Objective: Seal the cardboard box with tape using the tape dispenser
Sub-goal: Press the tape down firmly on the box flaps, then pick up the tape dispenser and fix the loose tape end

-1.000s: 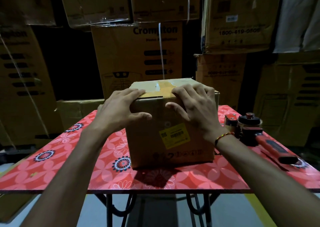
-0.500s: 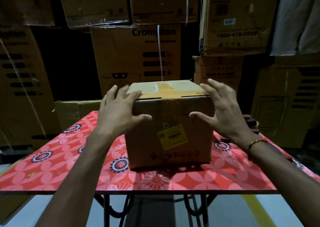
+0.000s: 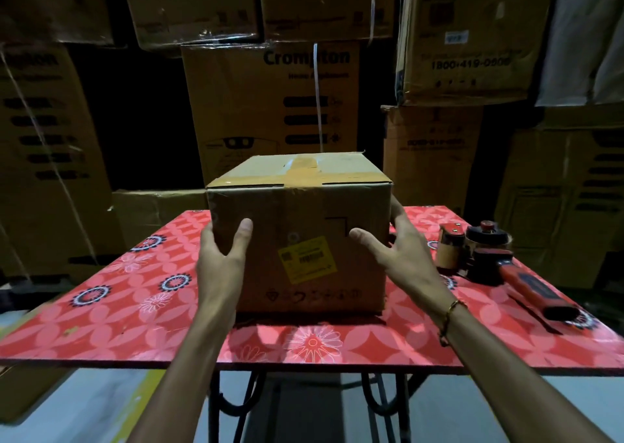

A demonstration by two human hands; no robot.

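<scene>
A brown cardboard box (image 3: pixel 304 212) with a yellow label stands upright in the middle of the red flowered table (image 3: pixel 101 314). Its top flaps lie closed, with a strip of tan tape down the middle seam. My left hand (image 3: pixel 221 256) clasps the box's left side, thumb on the front face. My right hand (image 3: pixel 398 256) clasps the right side, its fingers hidden behind the box's edge. The red and black tape dispenser (image 3: pixel 486 256) lies on the table right of the box, its handle pointing toward me.
Large stacked cardboard cartons (image 3: pixel 270 104) form a wall right behind the table. A smaller carton (image 3: pixel 158 206) sits low behind the table's left rear edge. The table's black metal legs (image 3: pixel 236 409) show below its front edge.
Both hands left the top flaps, spread apart, and came down onto the box's left and right sides. The tape dispenser shows again to the right.
</scene>
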